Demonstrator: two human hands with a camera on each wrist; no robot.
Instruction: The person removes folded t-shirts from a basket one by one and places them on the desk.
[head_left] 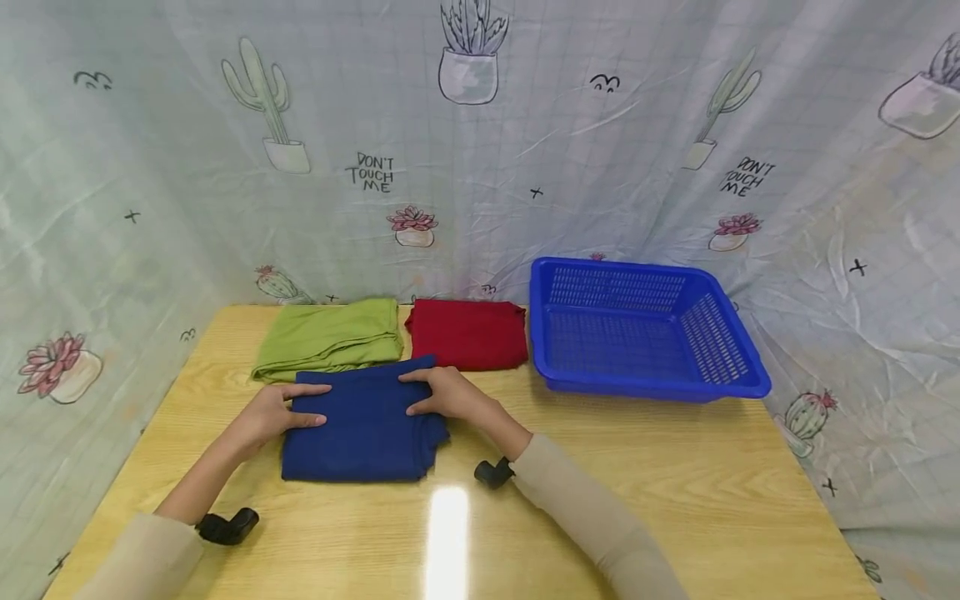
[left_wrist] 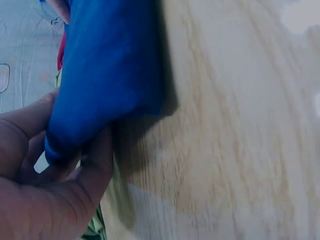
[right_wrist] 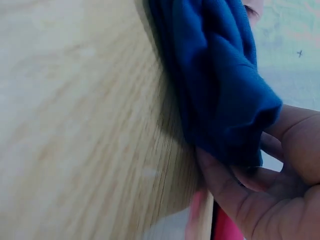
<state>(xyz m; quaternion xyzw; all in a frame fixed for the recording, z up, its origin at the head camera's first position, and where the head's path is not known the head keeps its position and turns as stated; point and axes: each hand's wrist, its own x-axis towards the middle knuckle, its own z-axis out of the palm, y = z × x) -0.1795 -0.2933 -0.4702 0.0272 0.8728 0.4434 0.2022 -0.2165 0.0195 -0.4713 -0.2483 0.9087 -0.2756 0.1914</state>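
your hands sit on the near middle of the table (head_left: 675, 500), each at one side of the folded blue cloth (head_left: 360, 429). your left hand (head_left: 273, 412) pinches its left edge, thumb on top and fingers curled under; your right hand (head_left: 442, 392) grips its far right corner the same way. just beyond lie a folded green cloth (head_left: 330, 337) on the left and a red cloth (head_left: 467, 333) beside it. far right stands a blue basket (head_left: 750, 367), against the cactus-print curtain (head_left: 525, 125).
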